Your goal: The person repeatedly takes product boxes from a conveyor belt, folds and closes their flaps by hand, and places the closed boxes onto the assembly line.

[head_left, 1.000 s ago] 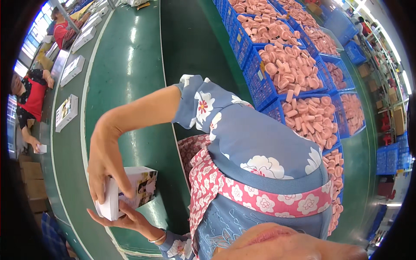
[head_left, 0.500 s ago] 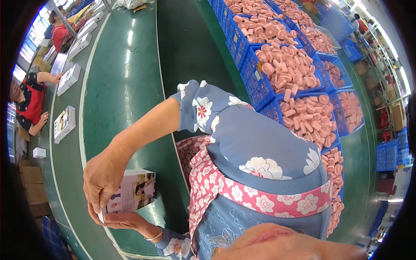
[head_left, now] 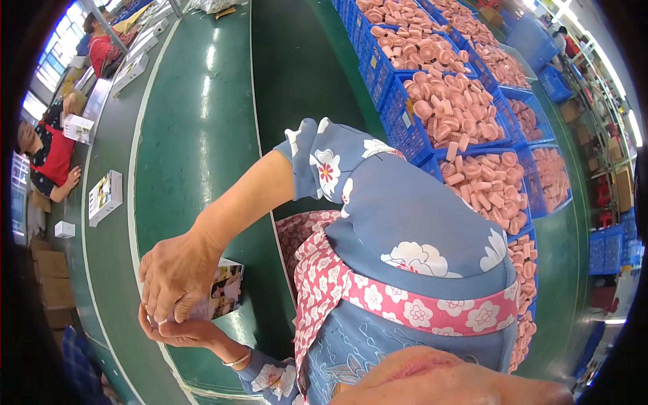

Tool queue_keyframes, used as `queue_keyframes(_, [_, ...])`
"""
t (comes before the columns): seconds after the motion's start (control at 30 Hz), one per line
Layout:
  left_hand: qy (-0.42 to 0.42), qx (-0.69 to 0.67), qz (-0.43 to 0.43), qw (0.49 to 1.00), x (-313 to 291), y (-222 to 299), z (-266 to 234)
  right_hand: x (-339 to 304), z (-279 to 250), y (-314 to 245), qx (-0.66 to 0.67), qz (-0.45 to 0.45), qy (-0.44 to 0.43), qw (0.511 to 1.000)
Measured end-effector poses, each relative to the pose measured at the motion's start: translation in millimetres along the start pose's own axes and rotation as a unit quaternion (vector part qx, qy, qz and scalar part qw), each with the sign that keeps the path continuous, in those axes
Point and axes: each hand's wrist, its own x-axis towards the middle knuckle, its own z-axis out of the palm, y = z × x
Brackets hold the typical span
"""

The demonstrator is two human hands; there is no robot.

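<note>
A printed carton (head_left: 228, 289) with pictures on its sides lies on the green conveyor table. Only its end toward my body shows well, since my hands cover the rest. My right hand (head_left: 179, 273) arches over the carton's far end, fingers bent down and closed at its edge. Below it, my left hand (head_left: 183, 332), with a bracelet at the wrist, cups the same end, its thumb close to the right hand's fingertips. A small white bit of the carton's edge shows between the two hands.
Along the left belt stand a printed carton (head_left: 106, 198) and a small white box (head_left: 65, 229). Across it a co-worker in a red apron (head_left: 54, 158) holds a white carton (head_left: 78, 128). Blue crates (head_left: 398, 128) heaped with pink plastic parts (head_left: 459, 111) stand at the right.
My right hand has shifted right and lower, covering more of the carton. My left hand stays at its end. The co-worker has lifted a white carton off the belt.
</note>
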Motion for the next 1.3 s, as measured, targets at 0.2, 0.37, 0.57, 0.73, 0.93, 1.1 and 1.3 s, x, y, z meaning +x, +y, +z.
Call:
queue_keyframes(0.2, [0.024, -0.069, -0.076, 0.994, 0, -16, -7, 8, 10, 9, 0.046, -0.053, 0.052, 0.996])
queue_keyframes(0.37, [-0.270, -0.042, -0.370, 0.888, -26, -74, -24, -6, 16, 48, 0.052, 0.005, 0.007, 0.999])
queue_keyframes(0.57, [-0.271, -0.069, -0.208, 0.937, -29, -61, -28, 10, -7, 70, 0.171, 0.266, 0.007, 0.949])
queue_keyframes(0.73, [-0.101, 0.183, -0.218, 0.953, -13, -44, -106, -16, 46, 53, 0.270, 0.438, 0.048, 0.856])
queue_keyframes(0.93, [0.065, 0.580, -0.276, 0.764, 29, -65, -217, -86, 74, 23, 0.008, 0.325, -0.144, 0.935])
queue_keyframes(1.1, [0.137, 0.719, -0.347, 0.586, 25, -75, -321, -92, 74, 21, -0.016, 0.267, -0.167, 0.949])
queue_keyframes(1.3, [0.109, 0.613, -0.498, 0.604, 12, -73, -367, -101, 62, 15, -0.019, 0.276, -0.167, 0.946])
